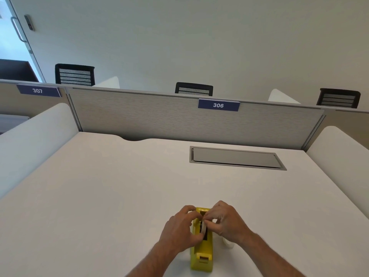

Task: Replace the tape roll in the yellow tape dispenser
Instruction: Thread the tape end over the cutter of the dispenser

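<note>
The yellow tape dispenser [202, 254] stands lengthwise on the white desk [111, 192], near its front edge, with the cutter end toward me. A pale tape roll [203, 228] sits upright in the dispenser's slot. My left hand [180, 228] grips the roll from the left side. My right hand [224, 220] pinches the roll's top from the right. A white object [228, 243], possibly another roll, lies on the desk under my right wrist, mostly hidden.
A grey flush cable hatch [236, 157] is set into the desk at the back right. White side dividers [34, 140] flank the desk, and a grey partition [159, 116] labelled 306 closes the back. Black chairs stand beyond it.
</note>
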`<state>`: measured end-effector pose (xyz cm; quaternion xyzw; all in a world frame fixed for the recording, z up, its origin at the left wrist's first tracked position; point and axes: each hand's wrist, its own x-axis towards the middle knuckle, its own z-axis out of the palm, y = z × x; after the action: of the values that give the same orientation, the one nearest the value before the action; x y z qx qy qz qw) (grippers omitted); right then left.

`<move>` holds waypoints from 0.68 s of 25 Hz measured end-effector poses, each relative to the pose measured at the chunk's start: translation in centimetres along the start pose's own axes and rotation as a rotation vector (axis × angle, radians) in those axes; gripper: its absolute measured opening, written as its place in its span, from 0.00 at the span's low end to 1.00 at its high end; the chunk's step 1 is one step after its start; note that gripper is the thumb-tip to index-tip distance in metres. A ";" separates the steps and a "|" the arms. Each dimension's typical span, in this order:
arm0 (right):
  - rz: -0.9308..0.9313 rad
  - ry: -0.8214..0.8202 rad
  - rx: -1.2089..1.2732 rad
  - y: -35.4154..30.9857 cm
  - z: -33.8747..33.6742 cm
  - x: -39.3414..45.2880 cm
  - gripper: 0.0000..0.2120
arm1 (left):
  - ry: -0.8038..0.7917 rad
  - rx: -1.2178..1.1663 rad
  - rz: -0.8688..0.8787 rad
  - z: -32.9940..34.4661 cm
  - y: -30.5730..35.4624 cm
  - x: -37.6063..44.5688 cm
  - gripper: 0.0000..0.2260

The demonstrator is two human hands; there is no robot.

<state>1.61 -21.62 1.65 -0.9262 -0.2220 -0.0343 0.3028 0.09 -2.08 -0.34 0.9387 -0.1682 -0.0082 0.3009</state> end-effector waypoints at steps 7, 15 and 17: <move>0.044 -0.003 -0.027 0.1 0.6 -0.4 0.13 | -0.019 -0.014 -0.004 -0.1 0.0 0.1 0.22; -0.016 0.015 -0.035 0.2 0.6 -0.2 0.07 | -0.024 -0.002 -0.025 0.0 0.3 0.1 0.22; -0.024 0.004 -0.040 0.3 0.6 -0.3 0.08 | -0.027 0.000 -0.026 0.0 0.3 0.1 0.22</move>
<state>1.37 -21.59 0.91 -0.9293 -0.2318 -0.0442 0.2842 0.09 -2.30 -0.15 0.9405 -0.1602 -0.0249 0.2984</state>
